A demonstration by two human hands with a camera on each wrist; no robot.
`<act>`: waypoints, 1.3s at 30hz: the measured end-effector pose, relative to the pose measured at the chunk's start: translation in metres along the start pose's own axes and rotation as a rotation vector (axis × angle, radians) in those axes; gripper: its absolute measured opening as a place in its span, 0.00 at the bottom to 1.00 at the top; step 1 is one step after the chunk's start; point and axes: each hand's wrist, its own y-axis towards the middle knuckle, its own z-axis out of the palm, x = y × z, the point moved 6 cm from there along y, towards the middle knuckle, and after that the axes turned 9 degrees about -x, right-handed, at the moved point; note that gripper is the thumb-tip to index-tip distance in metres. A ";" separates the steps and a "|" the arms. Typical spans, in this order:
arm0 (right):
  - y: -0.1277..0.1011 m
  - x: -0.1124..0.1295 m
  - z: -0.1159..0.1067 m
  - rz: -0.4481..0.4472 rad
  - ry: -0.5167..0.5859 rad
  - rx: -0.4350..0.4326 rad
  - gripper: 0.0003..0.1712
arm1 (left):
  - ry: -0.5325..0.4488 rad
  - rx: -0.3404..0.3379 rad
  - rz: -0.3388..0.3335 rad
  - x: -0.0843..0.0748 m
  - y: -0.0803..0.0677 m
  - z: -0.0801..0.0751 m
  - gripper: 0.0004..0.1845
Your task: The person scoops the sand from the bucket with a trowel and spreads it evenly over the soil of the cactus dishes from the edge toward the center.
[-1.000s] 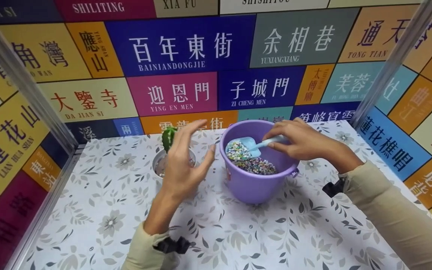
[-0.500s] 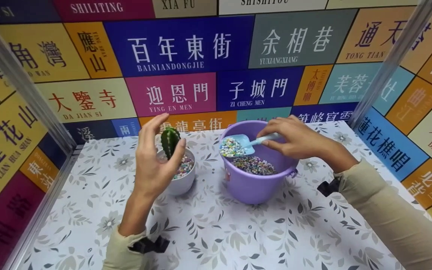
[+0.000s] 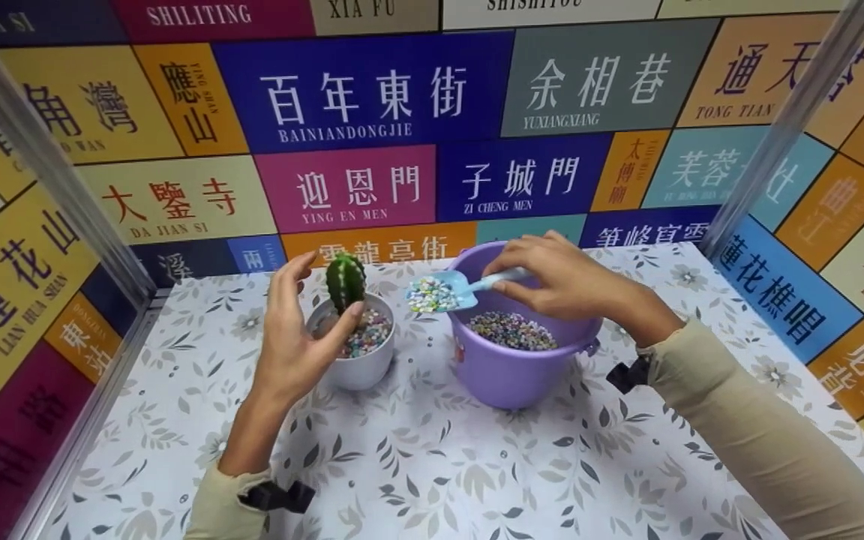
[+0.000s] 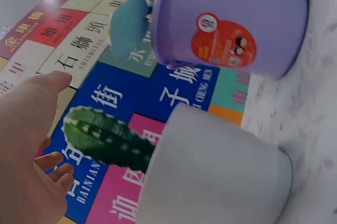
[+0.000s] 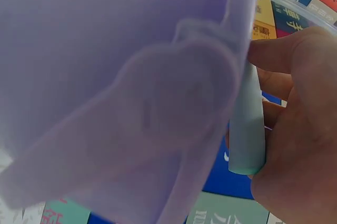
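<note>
My left hand is nearest to me, raised beside the white pot with its fingers spread wide and loosely bent; the thumb tip lies at the pot's near rim and the fingers stand up to the left of the cactus, gripping nothing. In the left wrist view the same hand is open next to the cactus, apart from it, with the pot just below. The pot holds coloured pebbles round the base of the plant.

To the right of that hand, just beside the pot, stands the purple bucket, part filled with the same pebbles.

My right hand hovers over the bucket's far rim and pinches the handle of a small blue scoop. In the right wrist view my fingers are curled round the pale handle, close against the bucket wall. The scoop's blade carries 1 heap of pebbles and hangs above the gap between bucket and pot, left of my right hand and level with the cactus.

Beyond both hands, the flowered tablecloth runs to a wall of coloured signs.
</note>
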 end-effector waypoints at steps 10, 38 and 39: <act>0.015 0.019 0.012 -0.008 -0.057 -0.038 0.17 | 0.054 0.137 -0.132 0.038 -0.012 0.000 0.54; 0.048 0.051 0.035 -0.048 -0.269 -0.096 0.13 | 0.095 0.448 -0.274 0.073 -0.034 0.018 0.70; 0.049 0.052 0.035 -0.061 -0.279 -0.104 0.13 | 0.101 0.448 -0.272 0.073 -0.034 0.018 0.70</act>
